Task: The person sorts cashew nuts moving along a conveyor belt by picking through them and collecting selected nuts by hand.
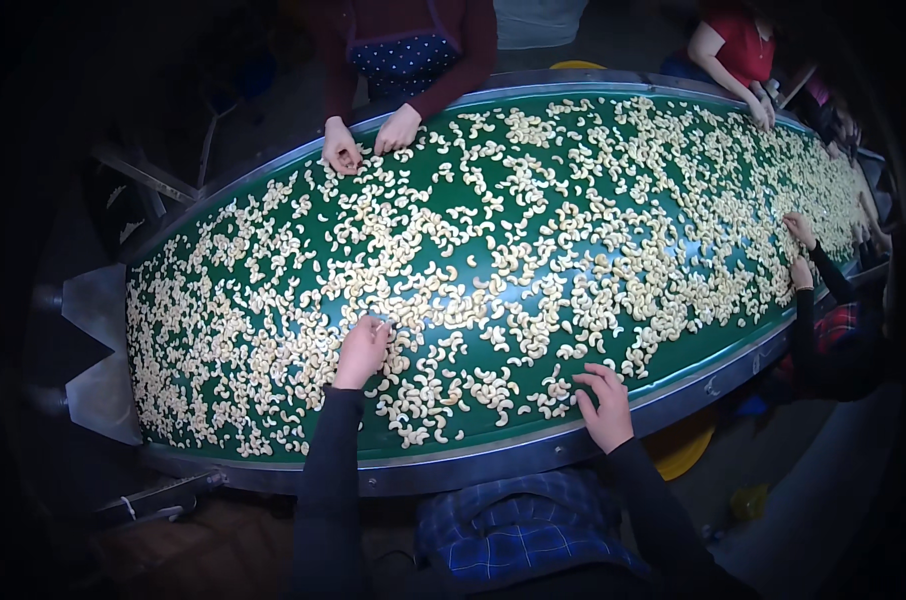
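Pale, curved cashew nuts [448, 310] lie scattered over a wide green conveyor belt [383, 438]. Above the middle of the belt, my left hand [361, 355] is closed, thumb and fingers drawn together among the nuts. A pale bit shows at its fingertips, too small to make out. To the right, by the belt's near edge, my right hand [605, 410] is open with fingers apart and bent. Just left of its fingertips lies a small cluster of cashew nuts. Both forearms are in dark sleeves.
Metal rails [693, 383] border the belt, and pointed metal plates [103, 405] stand at its left end. Across the belt, a co-worker's hands [398, 130] handle nuts. Other people's hands [801, 230] work at the right. A yellow tub [681, 450] sits below the near rail.
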The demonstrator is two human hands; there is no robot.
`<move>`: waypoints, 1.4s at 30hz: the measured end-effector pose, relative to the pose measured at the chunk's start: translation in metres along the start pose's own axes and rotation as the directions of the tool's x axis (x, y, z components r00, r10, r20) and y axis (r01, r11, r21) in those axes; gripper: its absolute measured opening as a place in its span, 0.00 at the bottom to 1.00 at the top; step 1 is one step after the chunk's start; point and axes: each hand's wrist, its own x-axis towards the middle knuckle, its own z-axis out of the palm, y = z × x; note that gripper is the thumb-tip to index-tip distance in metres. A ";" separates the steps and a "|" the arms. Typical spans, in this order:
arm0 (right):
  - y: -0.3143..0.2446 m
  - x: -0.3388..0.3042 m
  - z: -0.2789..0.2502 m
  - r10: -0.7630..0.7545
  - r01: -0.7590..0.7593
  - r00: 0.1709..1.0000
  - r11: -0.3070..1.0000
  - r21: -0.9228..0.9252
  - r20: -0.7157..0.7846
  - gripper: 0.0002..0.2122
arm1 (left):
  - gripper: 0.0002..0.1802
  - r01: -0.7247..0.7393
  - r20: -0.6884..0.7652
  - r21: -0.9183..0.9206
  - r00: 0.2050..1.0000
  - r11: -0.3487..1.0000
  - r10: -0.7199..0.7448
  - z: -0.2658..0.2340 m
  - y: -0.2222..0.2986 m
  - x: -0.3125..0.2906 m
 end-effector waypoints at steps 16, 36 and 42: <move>0.044 0.026 -0.041 -0.014 0.014 1.000 0.993 0.119 -0.002 0.08 | 0.15 0.299 -0.190 0.104 0.942 0.949 -0.276 0.019 -0.004 -0.014; 0.108 0.024 -0.101 0.006 -0.016 0.997 0.991 0.130 0.077 0.07 | 0.08 0.410 -0.228 -0.133 0.873 0.902 -0.431 0.041 0.107 -0.026; 0.117 0.024 -0.120 -0.024 0.001 0.991 0.985 0.172 0.132 0.06 | 0.12 0.371 -0.176 -0.124 0.904 0.920 -0.389 0.030 0.098 -0.027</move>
